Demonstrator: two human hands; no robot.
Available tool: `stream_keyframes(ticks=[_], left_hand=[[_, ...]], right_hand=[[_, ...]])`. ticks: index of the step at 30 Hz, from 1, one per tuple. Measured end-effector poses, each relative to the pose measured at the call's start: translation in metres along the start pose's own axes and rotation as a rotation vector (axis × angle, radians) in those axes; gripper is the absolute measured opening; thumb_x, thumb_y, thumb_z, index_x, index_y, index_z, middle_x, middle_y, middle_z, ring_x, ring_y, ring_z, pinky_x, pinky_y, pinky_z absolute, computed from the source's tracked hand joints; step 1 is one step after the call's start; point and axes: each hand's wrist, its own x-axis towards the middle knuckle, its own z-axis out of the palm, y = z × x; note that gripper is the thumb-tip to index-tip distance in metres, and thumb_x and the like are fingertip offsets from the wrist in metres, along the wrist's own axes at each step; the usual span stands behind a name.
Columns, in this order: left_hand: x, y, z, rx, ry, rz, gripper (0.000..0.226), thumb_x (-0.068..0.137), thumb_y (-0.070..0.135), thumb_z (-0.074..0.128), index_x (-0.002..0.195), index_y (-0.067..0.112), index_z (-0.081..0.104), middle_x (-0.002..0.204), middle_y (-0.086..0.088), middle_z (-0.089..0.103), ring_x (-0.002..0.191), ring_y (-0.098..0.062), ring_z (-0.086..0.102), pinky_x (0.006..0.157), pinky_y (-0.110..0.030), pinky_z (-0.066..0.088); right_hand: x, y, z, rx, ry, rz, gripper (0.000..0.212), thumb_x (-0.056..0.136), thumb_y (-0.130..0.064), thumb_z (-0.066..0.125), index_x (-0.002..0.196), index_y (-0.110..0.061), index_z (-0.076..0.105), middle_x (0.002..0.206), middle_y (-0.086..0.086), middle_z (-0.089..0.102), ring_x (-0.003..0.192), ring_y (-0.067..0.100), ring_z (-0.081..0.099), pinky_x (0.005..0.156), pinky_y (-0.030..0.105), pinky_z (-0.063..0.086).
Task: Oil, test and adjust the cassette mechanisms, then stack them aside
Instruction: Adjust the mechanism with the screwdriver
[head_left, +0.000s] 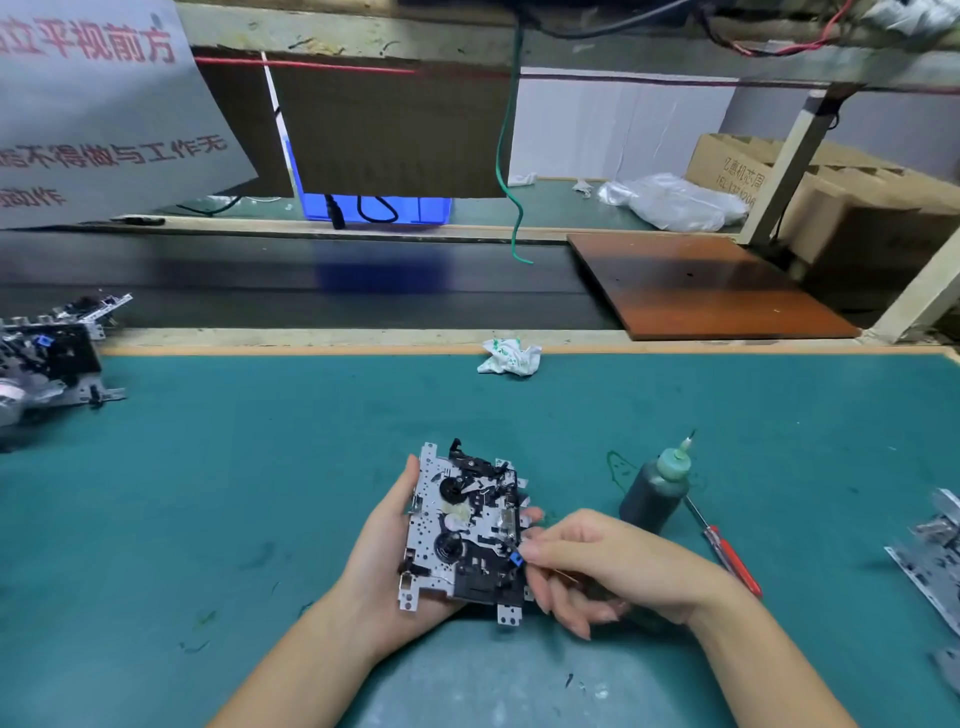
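Left hand (387, 561) cradles the cassette mechanism (465, 530) from beneath, palm up, thumb along its 9 o'clock edge, a fingertip showing past its 3 o'clock edge. Mechanism held above the green mat (260, 493), near centre of the bench, reels facing up.

Right hand (613, 564) at 3 o'clock of the mechanism: thumb and forefinger pinched together at its blue tab, a thin brownish stick (566, 574) nipped between them; remaining fingers curl downward. Stick's tip hidden behind the fingers.

At 1 o'clock from the hands, oil bottle (655, 491) upright, green nozzle cap, just beside the right hand. Red-handled screwdriver (727, 558) lies on the mat at 3 o'clock, its shaft running behind the bottle.

At 12 o'clock, crumpled paper wad (510, 356) at the mat's far edge. At 10 o'clock, pile of mechanisms (49, 358) at the frame's left edge. At 3 o'clock, far right, further mechanisms (930, 561), partly cut off.

Beyond the mat: dark conveyor belt (311, 280), brown board (706, 286) at 1 o'clock, cardboard boxes (852, 192) behind it.
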Motion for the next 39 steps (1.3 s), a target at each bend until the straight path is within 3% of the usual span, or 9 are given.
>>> stream_keyframes(ticks=[4, 9, 12, 17, 21, 32, 39], left_hand=[[-0.001, -0.0006, 0.0018, -0.006, 0.01, -0.008, 0.083, 0.086, 0.066, 0.04, 0.12, -0.007, 0.061, 0.131, -0.03, 0.053, 0.111, -0.041, 0.059, 0.098, -0.051, 0.042], [-0.0009, 0.0, 0.0019, -0.007, 0.004, -0.006, 0.082, 0.087, 0.067, 0.038, 0.119, -0.005, 0.063, 0.129, -0.03, 0.055, 0.109, -0.04, 0.061, 0.092, -0.049, 0.049], [0.0001, -0.0002, 0.0011, 0.0, -0.004, -0.01, 0.082, 0.086, 0.067, 0.038, 0.116, -0.005, 0.064, 0.127, -0.028, 0.057, 0.108, -0.039, 0.062, 0.089, -0.047, 0.052], [0.0007, 0.0003, 0.0009, 0.011, 0.021, -0.019, 0.081, 0.084, 0.067, 0.041, 0.114, -0.004, 0.066, 0.129, -0.027, 0.056, 0.109, -0.038, 0.062, 0.096, -0.046, 0.046], [0.0001, 0.0004, 0.0023, 0.018, 0.035, -0.013, 0.08, 0.085, 0.067, 0.041, 0.114, -0.004, 0.066, 0.129, -0.027, 0.055, 0.105, -0.037, 0.063, 0.096, -0.045, 0.047], [0.001, -0.0011, 0.0052, 0.055, 0.071, -0.003, 0.085, 0.084, 0.07, 0.036, 0.113, -0.004, 0.067, 0.125, -0.03, 0.058, 0.11, -0.039, 0.061, 0.099, -0.048, 0.041], [-0.0008, -0.0007, 0.0076, 0.09, 0.105, -0.001, 0.079, 0.084, 0.068, 0.04, 0.109, -0.001, 0.07, 0.12, -0.029, 0.061, 0.103, -0.039, 0.065, 0.092, -0.046, 0.047]], right_hand=[[0.0004, 0.0014, 0.0003, 0.009, 0.026, 0.002, 0.042, 0.099, -0.028, 0.044, 0.063, -0.017, 0.06, 0.045, -0.002, 0.056, 0.033, 0.004, 0.036, 0.035, 0.014, 0.026], [-0.0021, 0.0018, 0.0003, 0.064, 0.014, 0.024, 0.04, 0.099, -0.03, 0.045, 0.064, -0.015, 0.058, 0.052, 0.003, 0.063, 0.042, 0.01, 0.057, 0.045, 0.017, 0.046], [-0.0022, 0.0026, 0.0019, 0.076, 0.007, 0.038, 0.038, 0.099, -0.028, 0.044, 0.065, -0.015, 0.053, 0.054, 0.004, 0.064, 0.039, 0.009, 0.055, 0.039, 0.016, 0.043], [-0.002, 0.0016, 0.0003, 0.001, 0.057, 0.004, 0.038, 0.101, -0.027, 0.04, 0.068, -0.014, 0.054, 0.044, -0.001, 0.055, 0.028, 0.005, 0.032, 0.034, 0.014, 0.023], [-0.0029, 0.0003, 0.002, -0.043, 0.083, -0.015, 0.04, 0.101, -0.03, 0.038, 0.07, -0.014, 0.057, 0.039, -0.003, 0.049, 0.028, 0.005, 0.026, 0.036, 0.013, 0.024], [-0.0015, 0.0017, 0.0048, -0.052, 0.09, 0.064, 0.055, 0.1, -0.036, 0.039, 0.049, -0.016, 0.05, 0.035, -0.004, 0.048, 0.026, 0.004, 0.034, 0.032, 0.014, 0.022], [0.0025, -0.001, -0.0045, -0.043, -0.093, 0.146, 0.058, 0.102, -0.038, 0.03, 0.057, -0.009, 0.051, 0.043, -0.001, 0.059, 0.03, 0.005, 0.046, 0.033, 0.014, 0.028]])
